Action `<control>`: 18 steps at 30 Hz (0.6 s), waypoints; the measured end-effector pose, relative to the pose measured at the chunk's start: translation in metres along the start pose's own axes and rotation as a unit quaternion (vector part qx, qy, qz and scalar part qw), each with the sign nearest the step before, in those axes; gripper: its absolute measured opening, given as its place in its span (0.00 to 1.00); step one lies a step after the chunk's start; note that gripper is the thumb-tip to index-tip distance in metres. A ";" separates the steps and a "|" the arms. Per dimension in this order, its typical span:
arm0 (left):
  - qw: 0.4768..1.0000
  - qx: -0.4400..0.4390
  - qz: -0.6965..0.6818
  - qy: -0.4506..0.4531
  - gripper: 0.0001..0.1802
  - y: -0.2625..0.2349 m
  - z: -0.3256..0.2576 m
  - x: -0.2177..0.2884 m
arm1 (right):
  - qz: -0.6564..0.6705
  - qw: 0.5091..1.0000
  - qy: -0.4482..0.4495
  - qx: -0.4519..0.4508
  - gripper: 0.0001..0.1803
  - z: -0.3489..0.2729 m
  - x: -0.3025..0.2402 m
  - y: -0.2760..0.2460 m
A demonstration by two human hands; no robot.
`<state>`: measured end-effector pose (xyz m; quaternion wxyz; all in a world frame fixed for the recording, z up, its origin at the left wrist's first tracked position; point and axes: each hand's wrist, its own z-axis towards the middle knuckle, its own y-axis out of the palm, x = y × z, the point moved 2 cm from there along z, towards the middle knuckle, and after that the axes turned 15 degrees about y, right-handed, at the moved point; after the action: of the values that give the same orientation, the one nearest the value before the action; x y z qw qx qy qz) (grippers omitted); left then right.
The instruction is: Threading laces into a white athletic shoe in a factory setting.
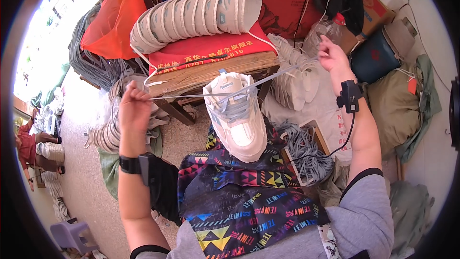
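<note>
A white sneaker (235, 115) stands on the person's patterned lap while the left hand (133, 108) and right hand (331, 53) each pinch a grey lace (191, 97) end, fingers pressed together, pulled wide apart.

The white sneaker (237, 120) looks smooth and matt, its grey lace (191, 96) woven cloth, the surface (206, 74) rough bare wood.

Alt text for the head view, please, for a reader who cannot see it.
A white sneaker stands on the person's patterned lap while the left hand and right hand pull its grey lace out to either side. Behind, a row of white shoe uppers lies on a red-covered wooden bench.
</note>
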<state>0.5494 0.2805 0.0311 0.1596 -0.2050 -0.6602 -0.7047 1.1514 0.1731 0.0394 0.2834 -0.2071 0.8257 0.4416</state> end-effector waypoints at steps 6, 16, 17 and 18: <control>0.971 0.096 0.113 0.187 0.14 -0.024 0.015 0.097 | -0.225 0.864 -0.388 0.229 0.13 -0.032 -0.010 0.004; 0.807 -0.117 0.574 0.071 0.10 0.058 -0.069 -0.056 | -0.742 0.586 -0.274 -0.174 0.04 -0.118 0.163 0.148; 0.793 -0.186 0.568 0.118 0.06 0.054 -0.074 -0.072 | -0.742 0.585 -0.276 -0.176 0.04 -0.119 0.164 0.150; 0.749 -0.231 0.604 0.147 0.06 0.050 -0.081 -0.081 | -0.747 0.584 -0.274 -0.162 0.04 -0.120 0.164 0.152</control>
<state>0.6377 0.1923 0.0306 0.5943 -0.4857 -0.1844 -0.6140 0.9032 0.1360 0.0792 0.6877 -0.6627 0.1786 0.2368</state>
